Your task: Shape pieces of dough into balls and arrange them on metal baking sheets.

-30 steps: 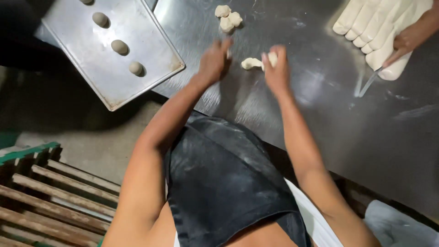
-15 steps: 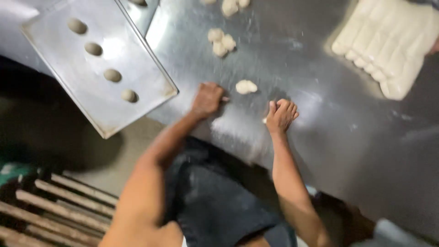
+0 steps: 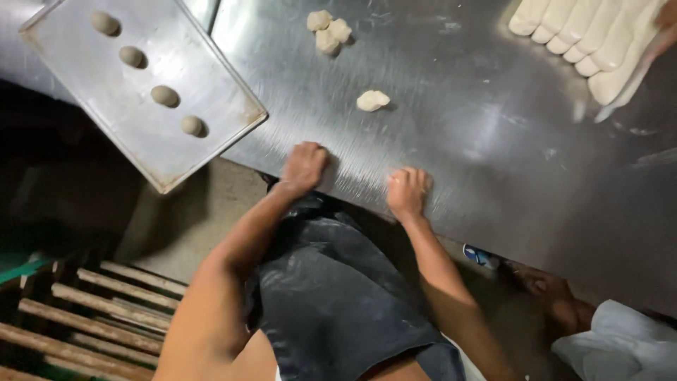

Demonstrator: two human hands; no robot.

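Both hands palm-down on steel table near its edge. Left hand fingers curled under, right hand fingers pressed together; can't tell if dough is underneath. Loose dough piece just beyond, untouched. Tray with four dough balls left.

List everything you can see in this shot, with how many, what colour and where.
Steel table: one, grey, upper right.
Baking tray: one, grey metal, upper left, overhanging the table edge.
Shaped dough balls: four, pale tan, in a row on the tray.
Dough clump: one cluster, cream, top centre.
Single dough piece: one, cream, mid table.
Dough logs: several, cream, top right.
Wooden slats: brown, lower left.
Apron: one, dark, bottom centre.
Left hand: cupped on the table.
Right hand: cupped on the table.
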